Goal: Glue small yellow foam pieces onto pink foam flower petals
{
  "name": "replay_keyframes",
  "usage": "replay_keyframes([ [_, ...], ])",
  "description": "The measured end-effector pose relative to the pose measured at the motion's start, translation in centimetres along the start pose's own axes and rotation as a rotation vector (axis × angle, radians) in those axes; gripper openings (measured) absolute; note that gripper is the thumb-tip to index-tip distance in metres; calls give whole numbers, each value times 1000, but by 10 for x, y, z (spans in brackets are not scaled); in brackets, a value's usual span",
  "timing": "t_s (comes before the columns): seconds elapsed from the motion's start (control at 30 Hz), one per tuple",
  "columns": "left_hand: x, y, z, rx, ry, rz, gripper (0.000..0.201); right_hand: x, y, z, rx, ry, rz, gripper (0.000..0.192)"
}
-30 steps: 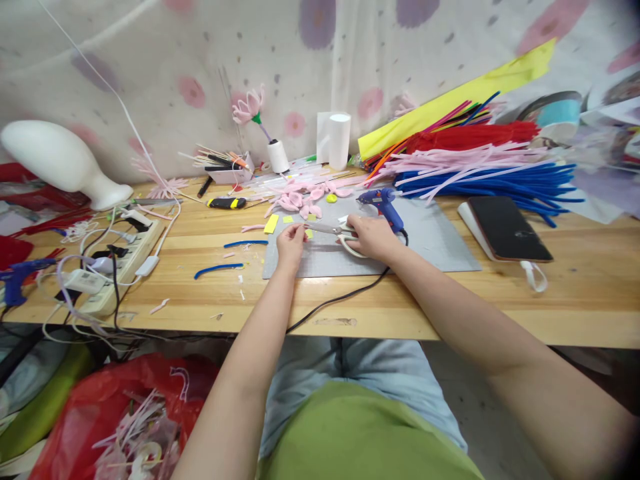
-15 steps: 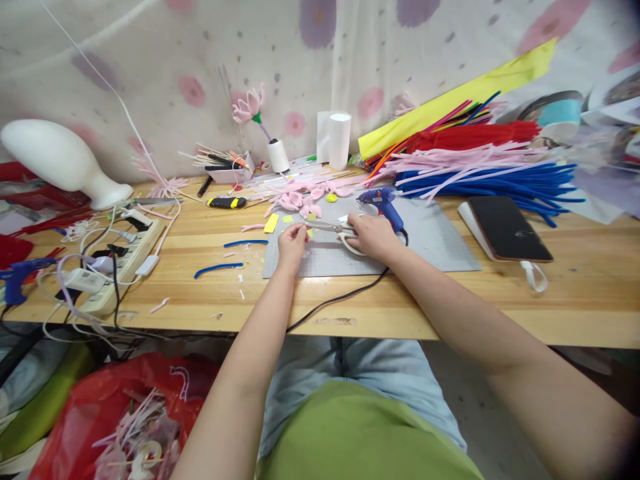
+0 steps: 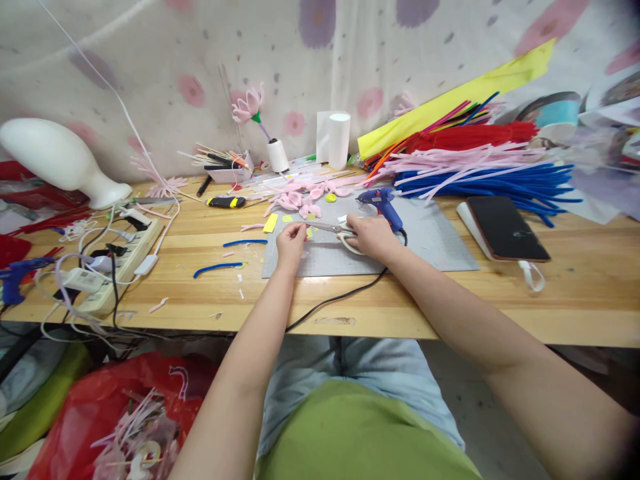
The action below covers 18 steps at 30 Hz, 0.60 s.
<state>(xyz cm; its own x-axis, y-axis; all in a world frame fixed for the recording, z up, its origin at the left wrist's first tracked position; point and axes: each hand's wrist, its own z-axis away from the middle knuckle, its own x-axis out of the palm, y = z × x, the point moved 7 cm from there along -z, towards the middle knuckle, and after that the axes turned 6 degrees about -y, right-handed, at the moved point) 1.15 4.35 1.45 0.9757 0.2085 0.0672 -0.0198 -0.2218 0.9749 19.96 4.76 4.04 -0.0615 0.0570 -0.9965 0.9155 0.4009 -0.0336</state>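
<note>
Over the grey cutting mat (image 3: 430, 247), my right hand (image 3: 371, 235) grips the pale handles of a pair of scissors (image 3: 333, 228), blades pointing left. The blade tips reach the fingertips of my left hand (image 3: 291, 245), which is closed in a pinch. What it pinches is too small to make out. Just beyond the hands lie pink fuzzy petals (image 3: 300, 198), a round yellow piece (image 3: 331, 198) and small yellow scraps (image 3: 271, 223). A blue glue gun (image 3: 383, 200) rests behind my right hand.
Bundles of blue pipe cleaners (image 3: 480, 180) and pink ones lie at the back right, near a phone (image 3: 507, 228). A box cutter (image 3: 226, 202), a pink flower (image 3: 250, 107) and a power strip (image 3: 125, 267) stand or lie leftward. The glue gun's black cord (image 3: 335, 299) crosses the front edge.
Almost nothing differs. Both hands and the scissors hold the same place, with only a very slight shift of the whole view.
</note>
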Motion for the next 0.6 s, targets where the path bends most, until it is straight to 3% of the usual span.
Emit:
replay_keyframes([
  [0.2,0,-3,-1,-58,25,15,7,0,6,2,43,65,-195,37],
  [0.37,-1,-6,0,-113,49,34,9,-35,22,12,87,257,-747,40],
  [0.5,-1,-7,-1,-135,46,57,10,-85,63,29,79,518,-1225,39],
  [0.6,0,-8,-1,-154,39,77,13,-102,117,45,230,719,-1188,34],
])
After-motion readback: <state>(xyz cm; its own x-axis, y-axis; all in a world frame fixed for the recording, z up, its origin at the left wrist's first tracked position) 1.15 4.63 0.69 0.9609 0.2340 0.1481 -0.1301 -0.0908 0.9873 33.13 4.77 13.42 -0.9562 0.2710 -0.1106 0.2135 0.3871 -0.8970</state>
